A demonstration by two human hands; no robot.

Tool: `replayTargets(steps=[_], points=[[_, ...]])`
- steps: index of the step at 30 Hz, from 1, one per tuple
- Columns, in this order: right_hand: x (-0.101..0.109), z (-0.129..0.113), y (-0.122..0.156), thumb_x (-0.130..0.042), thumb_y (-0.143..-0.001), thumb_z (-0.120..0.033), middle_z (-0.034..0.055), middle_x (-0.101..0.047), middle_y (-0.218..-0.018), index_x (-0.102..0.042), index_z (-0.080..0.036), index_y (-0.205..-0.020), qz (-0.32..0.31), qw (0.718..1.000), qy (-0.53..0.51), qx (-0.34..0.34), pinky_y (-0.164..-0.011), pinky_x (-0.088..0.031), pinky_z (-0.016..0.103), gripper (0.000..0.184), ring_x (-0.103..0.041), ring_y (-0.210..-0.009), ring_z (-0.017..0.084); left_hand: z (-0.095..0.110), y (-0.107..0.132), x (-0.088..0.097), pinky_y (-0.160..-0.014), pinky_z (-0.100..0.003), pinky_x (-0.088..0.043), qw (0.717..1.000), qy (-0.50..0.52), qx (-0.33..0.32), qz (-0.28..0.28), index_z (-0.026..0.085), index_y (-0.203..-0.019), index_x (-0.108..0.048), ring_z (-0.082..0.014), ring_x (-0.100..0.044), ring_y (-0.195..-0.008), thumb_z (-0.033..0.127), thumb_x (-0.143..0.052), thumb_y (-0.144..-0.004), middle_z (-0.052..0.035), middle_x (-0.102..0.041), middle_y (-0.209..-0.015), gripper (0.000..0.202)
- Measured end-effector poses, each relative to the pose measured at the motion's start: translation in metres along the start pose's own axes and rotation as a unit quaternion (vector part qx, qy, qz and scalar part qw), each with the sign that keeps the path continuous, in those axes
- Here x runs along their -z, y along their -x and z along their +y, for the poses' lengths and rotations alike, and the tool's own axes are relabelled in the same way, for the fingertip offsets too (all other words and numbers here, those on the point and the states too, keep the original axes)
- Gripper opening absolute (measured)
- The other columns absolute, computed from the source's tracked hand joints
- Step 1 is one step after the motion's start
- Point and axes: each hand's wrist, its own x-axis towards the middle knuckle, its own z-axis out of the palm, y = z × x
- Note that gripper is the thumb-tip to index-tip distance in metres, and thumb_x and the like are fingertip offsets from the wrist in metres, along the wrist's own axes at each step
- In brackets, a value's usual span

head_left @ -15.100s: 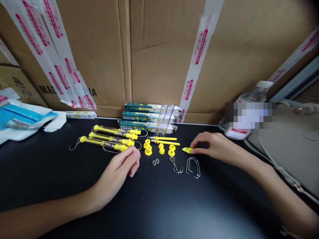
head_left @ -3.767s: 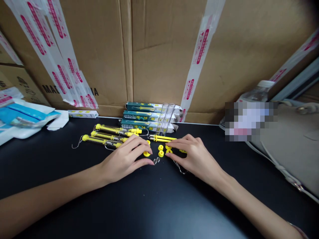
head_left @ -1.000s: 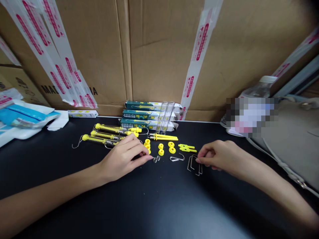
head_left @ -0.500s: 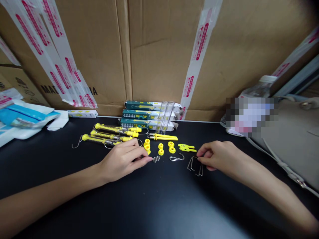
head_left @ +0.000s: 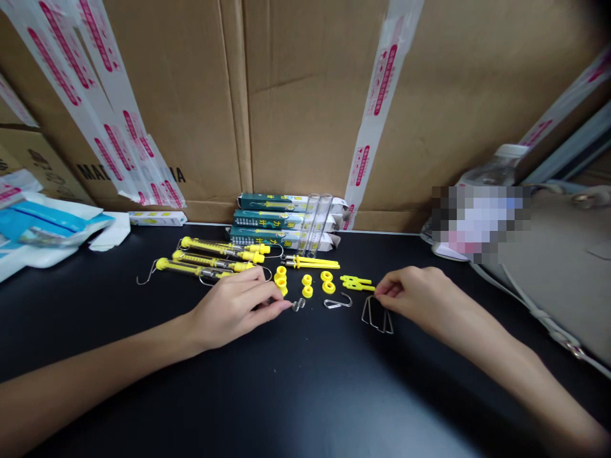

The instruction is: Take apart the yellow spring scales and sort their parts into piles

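The bent wires (head_left: 370, 312) stand just nearer the person than the yellow clips (head_left: 358, 284), their top ends pinched between thumb and fingers of the right hand (head_left: 379, 294). Left of the clips lie the large yellow rings (head_left: 328, 291), small yellow rings (head_left: 307, 293) and, furthest that way, yellow caps (head_left: 280, 286); nearer the person and left of them are the silver hooks (head_left: 337, 305) and springs (head_left: 296, 306). The yellow rods (head_left: 315, 262) lie beyond the clips to the left, and three spring scales (head_left: 217, 261) well to the left, springs showing inside their clear barrels. Further back, left of the clips, green boxes (head_left: 267, 220) hide their insides, with two see-through tubes (head_left: 315, 222) across them. Well right of the clips, the bottle (head_left: 494, 175) has a blurred label hiding what it holds, beside a grey bag (head_left: 548, 248). The left hand (head_left: 288, 304) is palm down, thumb and forefinger stretched to the springs; I cannot tell whether they grip. Both forearms reach in from the lower corners over the black surface (head_left: 286, 401).
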Motion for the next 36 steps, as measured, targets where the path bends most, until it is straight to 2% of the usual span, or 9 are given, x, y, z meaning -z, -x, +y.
replayTargets(steps=[6,9,12,15,20,26,29,36], points=[[0.002,-0.002,-0.001,-0.063,-0.077,-0.018,0.0022,-0.078,-0.073,-0.077,-0.022,-0.076,0.001,1.0,-0.004,-0.015,-0.062,-0.05,0.027,0.014,-0.073,-0.07,0.021,0.0,0.001,-0.001,-0.061,-0.023,-0.045,1.0,0.003,-0.001,0.001,0.016,-0.083,-0.067,-0.0122,-0.052,-0.065,0.024,-0.058,-0.095,-0.0013,-0.058,-0.07,0.017],[0.004,-0.003,-0.001,-0.067,-0.078,-0.024,0.002,-0.076,-0.064,-0.076,-0.022,-0.073,-0.006,1.0,-0.003,-0.026,-0.058,-0.048,0.027,0.011,-0.072,-0.062,0.02,-0.001,0.0,-0.001,-0.06,-0.023,-0.045,1.0,0.0,-0.001,0.002,0.016,-0.082,-0.067,-0.0122,-0.052,-0.064,0.024,-0.057,-0.096,-0.0013,-0.059,-0.07,0.018],[0.007,-0.004,0.001,-0.069,-0.078,-0.034,0.0009,-0.07,-0.049,-0.074,-0.021,-0.062,-0.028,0.999,0.005,-0.044,-0.051,-0.045,0.026,0.021,-0.068,-0.05,0.019,-0.001,0.0,-0.001,-0.06,-0.023,-0.045,1.0,-0.003,0.0,0.001,0.016,-0.083,-0.067,-0.012,-0.052,-0.064,0.025,-0.057,-0.096,-0.0012,-0.058,-0.07,0.019],[0.008,-0.003,0.004,-0.068,-0.078,-0.041,0.0009,-0.067,-0.044,-0.07,-0.021,-0.054,-0.065,0.996,0.003,-0.061,-0.047,-0.043,0.026,0.031,-0.065,-0.044,0.017,-0.001,0.001,0.0,-0.06,-0.022,-0.046,1.0,-0.004,0.002,-0.002,0.016,-0.083,-0.067,-0.0115,-0.053,-0.063,0.025,-0.056,-0.096,-0.0009,-0.058,-0.071,0.019],[0.006,0.0,0.008,-0.067,-0.077,-0.033,-0.0001,-0.069,-0.047,-0.073,-0.021,-0.06,-0.075,0.996,-0.014,-0.041,-0.05,-0.044,0.025,0.021,-0.067,-0.048,0.017,-0.001,0.002,0.0,-0.06,-0.022,-0.045,1.0,-0.007,0.0,-0.001,0.017,-0.082,-0.066,-0.0112,-0.052,-0.063,0.025,-0.056,-0.096,-0.0005,-0.058,-0.07,0.02],[0.011,-0.013,0.005,-0.063,-0.074,-0.015,-0.0005,-0.072,-0.054,-0.075,-0.02,-0.069,-0.089,0.994,0.002,-0.07,-0.057,-0.047,0.026,0.014,-0.07,-0.058,0.019,-0.001,0.001,0.0,-0.059,-0.022,-0.044,1.0,-0.01,0.002,-0.005,0.016,-0.081,-0.067,-0.0114,-0.053,-0.063,0.025,-0.055,-0.097,-0.0007,-0.058,-0.069,0.021],[0.013,-0.018,0.005,-0.064,-0.073,-0.014,0.0009,-0.074,-0.059,-0.076,-0.019,-0.071,-0.085,0.994,0.001,-0.074,-0.058,-0.049,0.025,0.013,-0.072,-0.061,0.019,0.0,0.0,0.0,-0.059,-0.022,-0.044,1.0,-0.012,0.001,-0.006,0.017,-0.081,-0.067,-0.0112,-0.053,-0.062,0.025,-0.054,-0.097,-0.0005,-0.058,-0.069,0.021],[0.013,-0.018,0.004,-0.063,-0.074,-0.014,0.0009,-0.072,-0.051,-0.074,-0.019,-0.065,-0.081,0.994,0.0,-0.077,-0.056,-0.048,0.026,0.015,-0.071,-0.057,0.02,0.0,0.0,0.0,-0.059,-0.022,-0.044,1.0,-0.007,-0.001,-0.004,0.017,-0.082,-0.066,-0.0111,-0.053,-0.062,0.024,-0.054,-0.097,-0.0004,-0.059,-0.069,0.021]])
